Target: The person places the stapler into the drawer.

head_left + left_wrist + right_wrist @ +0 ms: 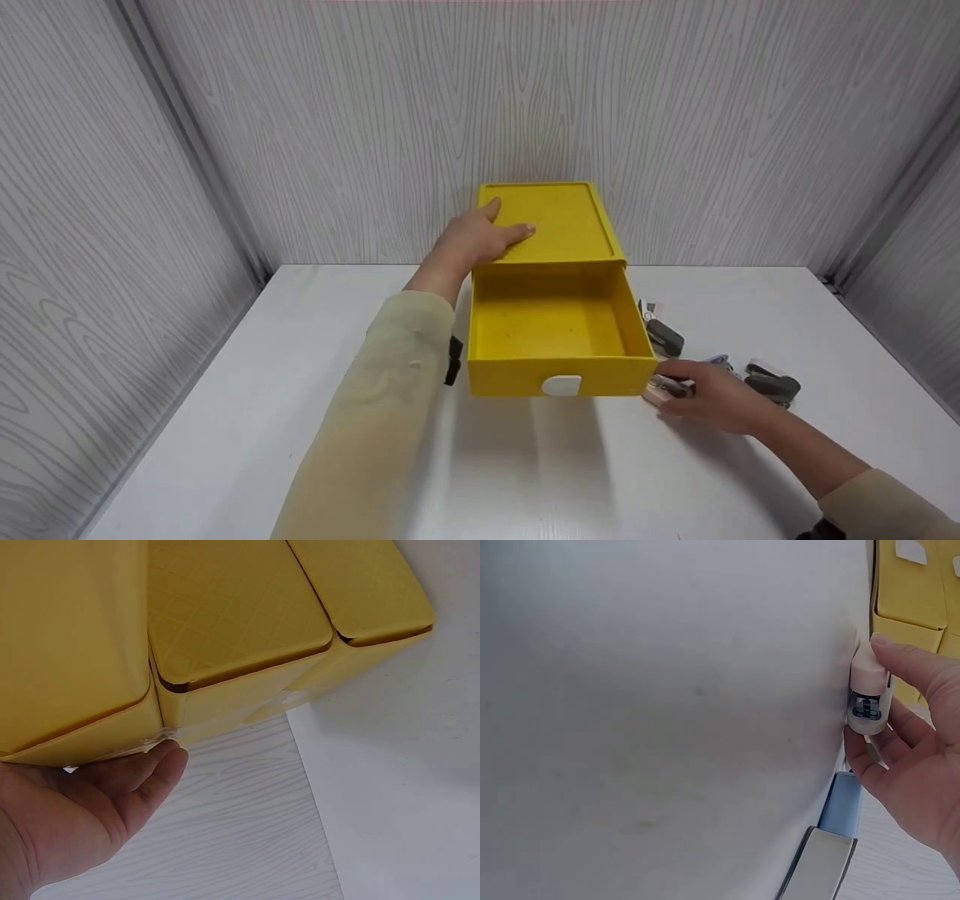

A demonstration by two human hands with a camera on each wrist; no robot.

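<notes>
A yellow box point(559, 217) stands at the back of the white table point(570, 465), its drawer point(555, 330) pulled out toward me and empty inside. My left hand point(499, 225) lies flat on the box's lid with straight fingers; the left wrist view shows its palm point(97, 802) against the yellow box point(225, 622). Right of the drawer front, my right hand point(697, 394) grips a small pale pink stapler point(658, 385) on the table. In the right wrist view, thumb and fingers of the right hand point(891, 729) pinch the pink stapler point(868, 679).
More staplers lie to the right of the drawer: a dark grey one point(664, 337), another dark one point(772, 385) and a bluish one point(720, 361). A blue stapler point(840, 804) and a metal-topped one point(823, 866) show near my wrist. Grey wood-grain walls enclose three sides of the table.
</notes>
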